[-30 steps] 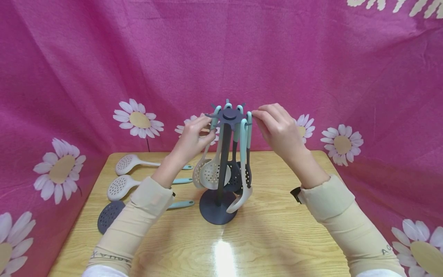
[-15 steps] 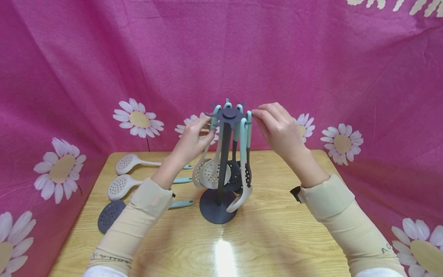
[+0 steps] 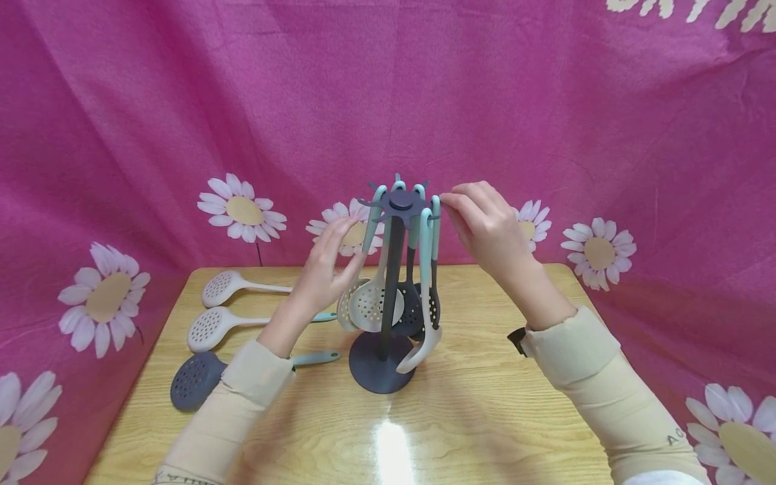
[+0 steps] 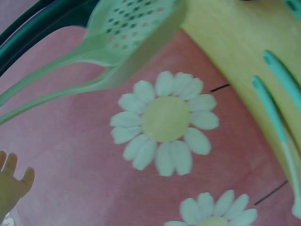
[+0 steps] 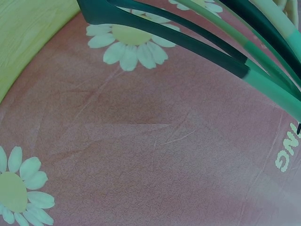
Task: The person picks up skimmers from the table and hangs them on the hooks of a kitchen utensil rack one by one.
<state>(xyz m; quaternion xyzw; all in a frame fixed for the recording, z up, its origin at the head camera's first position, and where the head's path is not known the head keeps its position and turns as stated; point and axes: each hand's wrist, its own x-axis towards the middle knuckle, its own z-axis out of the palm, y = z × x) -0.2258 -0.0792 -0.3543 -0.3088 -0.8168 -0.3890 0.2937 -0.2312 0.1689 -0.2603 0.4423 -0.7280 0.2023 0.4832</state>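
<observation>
A dark utensil rack (image 3: 393, 283) stands on the wooden table, several mint-handled utensils hanging from its hooks. Fingers spread and holding nothing, my left hand (image 3: 324, 273) is beside the leftmost hanging skimmer (image 3: 370, 232), which tilts slightly outward at its handle. Two pale perforated heads (image 4: 136, 28) overlap in the left wrist view. My right hand (image 3: 490, 225) pinches the tip of a rack hook, right by the handle of a dark slotted utensil (image 3: 436, 232); its fingertips hide the hook's end. In front hangs a pale utensil (image 3: 426, 283), seen from its side.
Left on the table lie two pale skimmers (image 3: 219, 288) (image 3: 208, 329) and a dark one (image 3: 192, 382), their mint handles pointing toward the rack. A pink cloth (image 3: 515, 101) printed with daisies encloses the table (image 3: 485, 377) at the back and sides.
My left hand has let go of the leftmost skimmer's handle and moved down and left, its fingers opening out. The right hand stays at the rack hook.
</observation>
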